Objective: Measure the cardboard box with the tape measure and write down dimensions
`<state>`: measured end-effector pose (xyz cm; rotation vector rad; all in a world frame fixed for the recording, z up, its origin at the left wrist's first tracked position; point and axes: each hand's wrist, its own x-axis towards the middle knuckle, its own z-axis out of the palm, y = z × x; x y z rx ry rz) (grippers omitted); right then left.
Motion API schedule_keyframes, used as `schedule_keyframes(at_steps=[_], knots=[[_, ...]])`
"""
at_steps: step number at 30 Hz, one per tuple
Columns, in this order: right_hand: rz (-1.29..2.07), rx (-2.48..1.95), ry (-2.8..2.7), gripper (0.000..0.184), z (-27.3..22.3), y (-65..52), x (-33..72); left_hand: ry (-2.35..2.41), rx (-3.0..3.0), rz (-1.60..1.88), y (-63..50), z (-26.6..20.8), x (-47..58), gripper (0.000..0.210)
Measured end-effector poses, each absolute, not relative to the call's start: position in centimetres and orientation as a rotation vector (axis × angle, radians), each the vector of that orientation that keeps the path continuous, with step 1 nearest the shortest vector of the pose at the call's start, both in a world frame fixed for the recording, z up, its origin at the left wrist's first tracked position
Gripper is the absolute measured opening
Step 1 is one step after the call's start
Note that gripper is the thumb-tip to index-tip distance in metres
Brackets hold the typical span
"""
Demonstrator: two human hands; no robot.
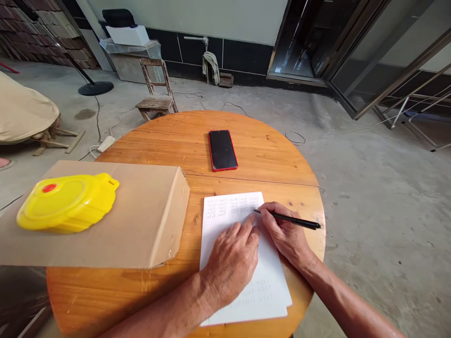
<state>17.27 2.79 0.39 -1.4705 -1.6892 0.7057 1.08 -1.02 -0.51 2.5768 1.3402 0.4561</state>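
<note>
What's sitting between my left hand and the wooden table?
In the head view, white handwritten paper sheets lie between your left hand and the round wooden table.

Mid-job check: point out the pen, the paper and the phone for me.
Pen (293, 219): head view, on the middle of its black barrel.
Paper (214, 230): head view, on the blank area below the upper written rows.
Phone (223, 150): head view, on its dark screen.
</note>
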Motion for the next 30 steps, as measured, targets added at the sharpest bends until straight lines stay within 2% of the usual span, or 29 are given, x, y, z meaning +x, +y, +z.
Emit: schedule_keyframes(at_steps=[10,16,22,30], knots=[[0.7,-1.481,-1.75,0.018,0.66,2.73,17.14,1.332,2.575,0.451,-1.06,-0.46,0.96,0.025],[0.756,-1.459,-1.687,0.016,0.36,2.76,17.29,1.35,2.588,0.491,-1.05,-0.72,1.01,0.031],[0.733,-1.467,-1.712,0.016,0.28,2.77,17.23,1.345,2.595,0.491,-0.98,-0.58,1.0,0.026],[0.711,-1.478,-1.599,0.014,-0.17,2.65,17.84,1.341,2.612,0.485,-0.86,-0.36,1.04,0.038]])
